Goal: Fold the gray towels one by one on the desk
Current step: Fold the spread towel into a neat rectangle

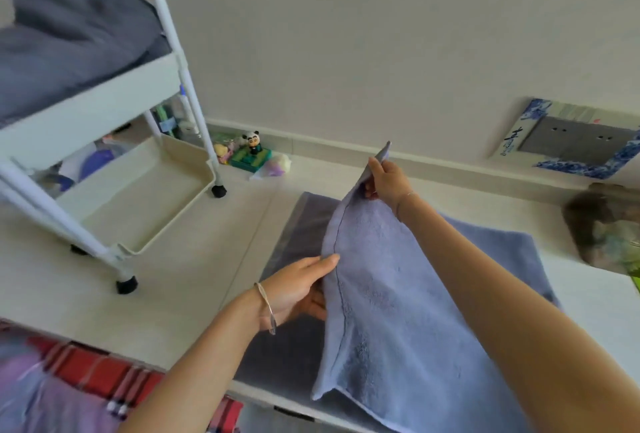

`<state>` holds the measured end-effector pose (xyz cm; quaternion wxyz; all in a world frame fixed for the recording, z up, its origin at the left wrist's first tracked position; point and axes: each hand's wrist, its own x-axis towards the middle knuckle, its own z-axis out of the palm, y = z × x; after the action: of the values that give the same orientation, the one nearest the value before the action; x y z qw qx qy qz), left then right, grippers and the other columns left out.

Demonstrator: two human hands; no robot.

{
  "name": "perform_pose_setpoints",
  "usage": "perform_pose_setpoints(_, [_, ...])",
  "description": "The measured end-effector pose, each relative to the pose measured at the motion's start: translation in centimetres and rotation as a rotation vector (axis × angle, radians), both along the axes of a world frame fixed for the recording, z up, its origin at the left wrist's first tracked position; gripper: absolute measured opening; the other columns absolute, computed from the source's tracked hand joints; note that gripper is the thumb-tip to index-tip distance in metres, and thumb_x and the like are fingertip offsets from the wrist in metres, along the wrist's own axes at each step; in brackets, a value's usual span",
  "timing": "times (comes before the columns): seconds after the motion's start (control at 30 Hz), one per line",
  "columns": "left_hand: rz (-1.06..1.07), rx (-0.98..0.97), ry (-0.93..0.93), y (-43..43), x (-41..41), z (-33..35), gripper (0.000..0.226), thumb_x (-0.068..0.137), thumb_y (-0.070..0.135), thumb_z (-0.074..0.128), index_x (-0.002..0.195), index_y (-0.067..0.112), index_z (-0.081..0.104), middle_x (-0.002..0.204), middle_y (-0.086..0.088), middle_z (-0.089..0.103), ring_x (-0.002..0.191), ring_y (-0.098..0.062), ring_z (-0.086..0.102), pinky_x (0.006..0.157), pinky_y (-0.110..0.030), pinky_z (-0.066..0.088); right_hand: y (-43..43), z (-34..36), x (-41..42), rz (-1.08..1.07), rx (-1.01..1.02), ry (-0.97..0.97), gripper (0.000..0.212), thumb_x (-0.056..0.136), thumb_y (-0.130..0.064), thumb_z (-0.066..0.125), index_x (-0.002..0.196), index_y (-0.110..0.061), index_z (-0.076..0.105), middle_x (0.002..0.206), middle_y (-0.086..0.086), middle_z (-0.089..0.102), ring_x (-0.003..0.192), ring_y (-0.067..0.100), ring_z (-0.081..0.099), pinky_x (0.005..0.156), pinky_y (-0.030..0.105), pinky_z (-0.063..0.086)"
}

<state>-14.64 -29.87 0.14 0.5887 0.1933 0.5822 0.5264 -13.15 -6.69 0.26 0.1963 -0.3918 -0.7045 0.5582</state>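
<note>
A blue-grey towel [388, 294] lies over the white desk [180, 280], with its left edge lifted off the surface. My right hand [388, 183] pinches the far corner of that lifted edge and holds it up. My left hand [298, 287] holds the same edge nearer to me, thumb under the cloth and fingers along the hem. A darker grey towel [298, 224] lies flat beneath it. More grey towels [69, 37] are piled on the top shelf of the white cart [104, 100] at the left.
The cart's lower tray [145, 197] and its wheels stand on the desk at left. Small toys with a panda figure [254, 152] sit against the wall. A wall socket panel [575, 138] is at right. A grey-brown object [602, 224] rests at the right edge.
</note>
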Motion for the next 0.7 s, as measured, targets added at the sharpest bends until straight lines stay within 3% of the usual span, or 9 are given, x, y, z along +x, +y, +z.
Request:
perform_pose_setpoints(0.1, [0.073, -0.134, 0.054, -2.5, -5.0, -2.7, 0.026, 0.099, 0.030, 0.045, 0.096, 0.012, 0.063, 0.076, -0.003, 0.069, 0.056, -0.012, 0.063, 0.047, -0.024, 0.050, -2.1, -3.4, -6.0, 0.038, -0.021, -0.085, 0.030, 0.101, -0.021, 0.036, 0.086, -0.001, 0.051, 0.072, 0.014, 0.055, 0.058, 0.023, 0.053, 0.046, 0.021, 0.047])
perform_pose_setpoints(0.2, [0.117, -0.396, 0.234, -3.9, -8.2, -8.0, 0.021, 0.099, 0.027, 0.047, 0.087, 0.011, 0.052, 0.075, -0.006, 0.058, 0.054, -0.015, 0.055, 0.050, -0.028, 0.050, -3.6, -8.1, -8.7, 0.137, -0.001, -0.310, 0.022, 0.097, -0.015, 0.038, 0.080, -0.009, 0.051, 0.078, 0.009, 0.050, 0.075, 0.022, 0.046, 0.058, 0.029, 0.038])
perform_pose_setpoints(0.27, [0.091, -0.511, 0.474, -4.6, -9.1, -11.3, 0.027, 0.096, 0.027, 0.052, 0.073, 0.014, 0.045, 0.067, -0.002, 0.047, 0.055, -0.014, 0.044, 0.058, -0.027, 0.044, -4.7, -10.5, -8.1, 0.179, 0.015, -0.418, 0.022, 0.097, -0.017, 0.041, 0.108, -0.005, 0.056, 0.091, 0.007, 0.052, 0.079, 0.023, 0.048, 0.059, 0.022, 0.039])
perform_pose_setpoints(0.33, [0.112, -0.497, 0.625, -4.9, -9.5, -12.9, 0.031, 0.093, 0.029, 0.056, 0.067, 0.018, 0.044, 0.061, 0.003, 0.044, 0.055, -0.010, 0.041, 0.056, -0.022, 0.039, -5.9, -11.9, -6.7, 0.183, 0.006, -0.389, 0.033, 0.098, -0.018, 0.043, 0.129, -0.006, 0.050, 0.114, 0.011, 0.057, 0.094, 0.026, 0.059, 0.067, 0.023, 0.046])
perform_pose_setpoints(0.4, [0.145, -0.435, 0.630, -4.7, -9.5, -13.2, 0.035, 0.092, 0.030, 0.059, 0.063, 0.019, 0.043, 0.057, 0.006, 0.040, 0.053, -0.007, 0.037, 0.047, -0.015, 0.030, -6.4, -12.1, -5.0, 0.158, 0.041, -0.341, 0.034, 0.098, -0.016, 0.044, 0.132, -0.011, 0.049, 0.129, 0.008, 0.054, 0.113, 0.026, 0.054, 0.081, 0.031, 0.047])
perform_pose_setpoints(0.57, [0.055, -0.410, 0.559, -4.4, -8.9, -13.5, 0.030, 0.088, 0.038, 0.063, 0.069, 0.017, 0.052, 0.062, 0.007, 0.048, 0.056, -0.005, 0.043, 0.050, -0.016, 0.032, -7.4, -12.2, -0.6, 0.159, 0.134, -0.319, 0.032, 0.097, -0.018, 0.051, 0.128, -0.018, 0.051, 0.129, 0.003, 0.054, 0.115, 0.022, 0.055, 0.086, 0.035, 0.052])
perform_pose_setpoints(0.7, [-0.001, -0.407, 0.613, -4.9, -8.3, -13.2, 0.037, 0.094, 0.031, 0.055, 0.062, 0.019, 0.042, 0.058, 0.004, 0.041, 0.057, -0.014, 0.041, 0.045, -0.015, 0.028, -10.0, -12.7, 2.5, 0.170, 0.253, -0.267, 0.027, 0.096, -0.019, 0.052, 0.123, -0.019, 0.055, 0.122, -0.006, 0.053, 0.110, 0.008, 0.048, 0.091, 0.021, 0.038])
